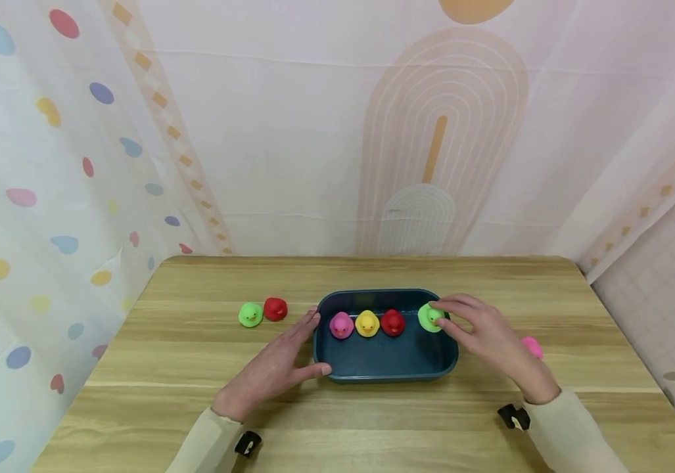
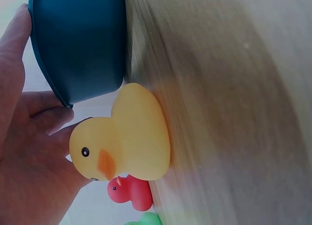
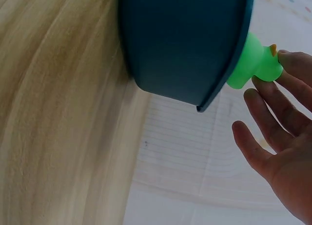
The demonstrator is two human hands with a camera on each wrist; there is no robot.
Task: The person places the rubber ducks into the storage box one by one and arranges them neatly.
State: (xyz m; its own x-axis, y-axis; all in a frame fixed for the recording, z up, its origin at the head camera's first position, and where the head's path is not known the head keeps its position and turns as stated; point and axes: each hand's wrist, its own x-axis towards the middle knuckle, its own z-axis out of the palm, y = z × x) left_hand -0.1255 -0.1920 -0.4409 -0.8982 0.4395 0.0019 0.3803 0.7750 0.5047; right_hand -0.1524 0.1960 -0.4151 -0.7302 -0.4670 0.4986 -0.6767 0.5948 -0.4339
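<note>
Green duck [image 1: 428,319] is hanging, seemingly just inside the tray's [image 1: 387,379] right edge, pinched by the right hand [image 1: 482,332]; the left hand [image 1: 269,369], fingers spread, is touching the left edge.

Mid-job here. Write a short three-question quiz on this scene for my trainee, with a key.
1. What colour is the pinched duck in the right hand: a) blue, b) green, c) white?
2. True or false: the left hand touches the tray.
3. Fill in: inside the tray, the yellow duck sits between the pink duck and the ____ one.

Key: 1. b; 2. True; 3. red.
</note>
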